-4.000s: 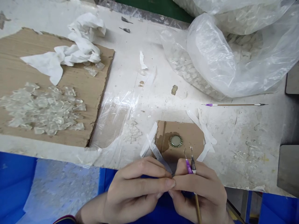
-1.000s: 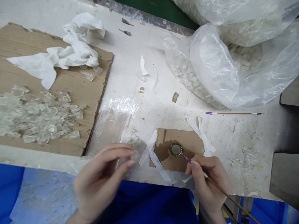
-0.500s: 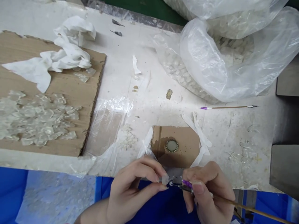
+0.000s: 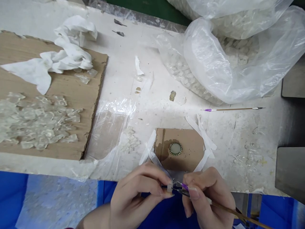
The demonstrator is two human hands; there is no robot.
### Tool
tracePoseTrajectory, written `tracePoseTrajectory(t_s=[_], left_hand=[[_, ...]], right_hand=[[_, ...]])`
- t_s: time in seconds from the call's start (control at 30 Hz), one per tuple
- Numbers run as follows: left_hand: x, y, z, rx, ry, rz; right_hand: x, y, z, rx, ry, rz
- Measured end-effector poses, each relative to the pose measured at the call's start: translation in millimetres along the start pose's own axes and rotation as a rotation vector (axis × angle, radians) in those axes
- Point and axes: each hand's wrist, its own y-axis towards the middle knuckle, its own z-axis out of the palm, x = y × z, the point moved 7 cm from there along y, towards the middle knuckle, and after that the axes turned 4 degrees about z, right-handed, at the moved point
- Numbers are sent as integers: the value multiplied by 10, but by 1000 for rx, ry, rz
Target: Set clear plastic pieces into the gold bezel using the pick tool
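Left hand (image 4: 135,197) turned glass chip (image 4: 169,187) edgewise

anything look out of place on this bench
A few clear pieces lie loose on the bare white bench top at the right, well apart from the heap of similar pieces on the cardboard sheet and from the plastic bag. They look like strays.
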Motion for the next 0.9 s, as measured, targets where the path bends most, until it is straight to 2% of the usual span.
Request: tracePoseTrajectory(t_s=[0.2, 0.43, 0.53, 0.63, 0.73, 0.83, 0.9], left_hand=[[-18, 27, -33, 47, 74, 78], [-93, 37, 32, 110, 219, 156], [-76, 29, 36, 116, 206, 133], [-62, 28, -14, 53, 199, 114], [-42, 27, -87, -33, 138, 89], [49, 32, -94, -49, 18, -24], [111, 35, -80, -72, -54, -102]], right_hand=[[42, 2, 6, 22, -99, -12], [-51, -15, -16, 44, -65, 4], [-48, -5, 11, 83, -46, 13], [-16, 24, -101, -44, -4, 1], [13, 63, -261, -239, -227, -38], [29, 156, -248, -251, -600, -108], [15, 217, -197, -214, -730, -152]])
